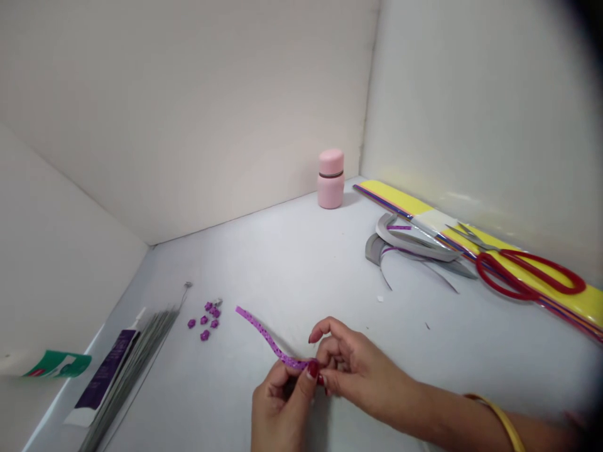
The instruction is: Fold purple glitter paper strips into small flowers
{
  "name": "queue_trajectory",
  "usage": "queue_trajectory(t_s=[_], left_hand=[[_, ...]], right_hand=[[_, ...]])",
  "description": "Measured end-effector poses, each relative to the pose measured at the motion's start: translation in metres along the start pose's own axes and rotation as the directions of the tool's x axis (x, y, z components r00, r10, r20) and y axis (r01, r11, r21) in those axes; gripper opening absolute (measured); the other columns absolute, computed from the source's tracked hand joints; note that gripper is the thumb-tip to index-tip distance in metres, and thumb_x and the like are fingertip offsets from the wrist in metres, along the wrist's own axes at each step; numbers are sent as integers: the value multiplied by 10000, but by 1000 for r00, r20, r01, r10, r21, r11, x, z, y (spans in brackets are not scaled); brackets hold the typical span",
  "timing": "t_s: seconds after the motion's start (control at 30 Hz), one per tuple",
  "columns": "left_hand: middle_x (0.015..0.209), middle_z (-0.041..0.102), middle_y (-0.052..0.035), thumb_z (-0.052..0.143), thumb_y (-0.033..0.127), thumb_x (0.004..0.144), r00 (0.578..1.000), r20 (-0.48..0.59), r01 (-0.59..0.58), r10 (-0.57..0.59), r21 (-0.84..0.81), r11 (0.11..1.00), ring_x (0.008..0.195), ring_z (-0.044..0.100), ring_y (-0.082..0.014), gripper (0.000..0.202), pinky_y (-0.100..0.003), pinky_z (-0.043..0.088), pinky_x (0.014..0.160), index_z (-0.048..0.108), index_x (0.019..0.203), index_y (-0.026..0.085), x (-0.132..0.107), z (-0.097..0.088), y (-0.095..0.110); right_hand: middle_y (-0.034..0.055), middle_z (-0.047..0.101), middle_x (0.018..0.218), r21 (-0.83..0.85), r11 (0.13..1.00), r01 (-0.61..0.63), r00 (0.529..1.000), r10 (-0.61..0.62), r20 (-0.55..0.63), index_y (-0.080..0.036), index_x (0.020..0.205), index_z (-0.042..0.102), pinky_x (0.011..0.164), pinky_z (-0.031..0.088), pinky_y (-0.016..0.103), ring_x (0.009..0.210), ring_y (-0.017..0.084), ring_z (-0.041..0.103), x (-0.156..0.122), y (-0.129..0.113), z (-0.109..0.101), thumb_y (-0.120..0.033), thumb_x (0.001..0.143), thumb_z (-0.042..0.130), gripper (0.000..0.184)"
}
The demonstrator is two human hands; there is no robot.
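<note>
Looks like smooth paper with a light sheen in the purple dotted strip (pixel 268 342), and like similar paper in the small purple stars (pixel 204 336). Appears matt and softly smooth on the pink jar (pixel 330 192), broken by a shiny metallic band (pixel 331 175). Reads as bare metal at the scissor blades (pixel 485 244), as smooth red plastic at the handles (pixel 480 267). Shines like clear plastic film over the yellow packet (pixel 400 198); turns plain and papery in the loose grey-white strips (pixel 419 248). Seems thin, dull metal in the wire bundle (pixel 141 364), smooth and matt on the white tabletop (pixel 282 270).
</note>
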State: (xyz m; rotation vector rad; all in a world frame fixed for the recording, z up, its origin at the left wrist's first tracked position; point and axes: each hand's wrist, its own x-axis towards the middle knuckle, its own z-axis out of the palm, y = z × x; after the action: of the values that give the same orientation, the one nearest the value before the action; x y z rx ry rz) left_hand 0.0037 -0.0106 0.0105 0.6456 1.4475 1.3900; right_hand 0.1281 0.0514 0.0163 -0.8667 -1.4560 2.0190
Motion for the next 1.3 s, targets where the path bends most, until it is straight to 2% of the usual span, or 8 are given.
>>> queue_trajectory(t_s=[0.1, 0.2, 0.4, 0.77, 0.87, 1.0, 1.07, 1.3], left_hand=[[546, 670, -13, 780, 423, 557, 998, -52, 17, -19, -41, 999, 562, 553, -117, 269, -187, 431, 554, 704, 564, 166, 0, 0, 1], [577, 692, -19, 785, 427, 546, 998, -57, 23, -27, -75, 997, 567, 577, -126, 261, -198, 444, 558, 729, 629, 186, 0, 0, 2], [578, 675, -26, 766, 406, 589, 1000, 1, -21, 21, 8, 1000, 577, 573, -135, 242, -219, 446, 588, 728, 612, 168, 0, -2, -1], [493, 659, -38, 802, 456, 493, 985, -47, 164, -166, -37, 986, 508, 532, -112, 336, -210, 398, 538, 714, 524, 132, 3, -5, -2], [488, 639, -29, 759, 481, 563, 975, 29, 222, -220, -147, 964, 493, 531, -114, 353, -229, 397, 532, 707, 552, 132, 6, -9, -3], [564, 665, -39, 730, 436, 639, 969, 198, 188, -150, -191, 963, 534, 580, -151, 320, -274, 417, 566, 723, 795, 157, 9, -12, -12], [555, 667, -37, 738, 382, 657, 958, 254, 185, -130, -206, 961, 539, 588, -143, 241, -265, 411, 579, 716, 762, 166, 10, -13, -18], [484, 643, -17, 698, 352, 715, 864, 496, 251, -84, -282, 926, 478, 583, -117, 186, -213, 364, 520, 690, 784, 179, 12, -13, -16]], right_hand=[[-45, 545, 607, -25, 998, -65, 998, 65, 21, -172, 815, 527, 498, 366, 191, 528, 80, 500, 1, 0, 1, -177, 752, 579, 82], [-30, 543, 566, -21, 991, -131, 990, 132, 53, -154, 681, 527, 447, 334, 177, 475, 67, 482, 1, -2, 2, -252, 777, 550, 139], [-49, 524, 516, -60, 989, -135, 991, 136, 7, -157, 631, 522, 445, 342, 164, 460, 63, 463, 0, -7, 3, -134, 705, 514, 78], [-50, 514, 490, -73, 991, -116, 990, 121, 77, -151, 619, 515, 430, 345, 159, 444, 60, 464, 2, -5, -1, -141, 721, 543, 106], [-43, 540, 507, 9, 986, -166, 981, 164, 107, -143, 664, 526, 401, 327, 148, 418, 53, 473, 3, -5, -1, -256, 740, 606, 157], [-47, 555, 489, 176, 967, -183, 977, 159, 143, -142, 657, 500, 374, 332, 126, 371, 34, 463, 3, -5, -1, -389, 719, 655, 297], [-45, 560, 474, 239, 948, -212, 966, 167, 196, -140, 644, 493, 354, 337, 117, 350, 31, 458, 3, -5, -2, -414, 705, 668, 331], [-33, 574, 481, 289, 912, -291, 920, 185, 345, -105, 674, 554, 326, 354, 104, 328, 23, 459, 3, -5, -7, -419, 701, 677, 339]])
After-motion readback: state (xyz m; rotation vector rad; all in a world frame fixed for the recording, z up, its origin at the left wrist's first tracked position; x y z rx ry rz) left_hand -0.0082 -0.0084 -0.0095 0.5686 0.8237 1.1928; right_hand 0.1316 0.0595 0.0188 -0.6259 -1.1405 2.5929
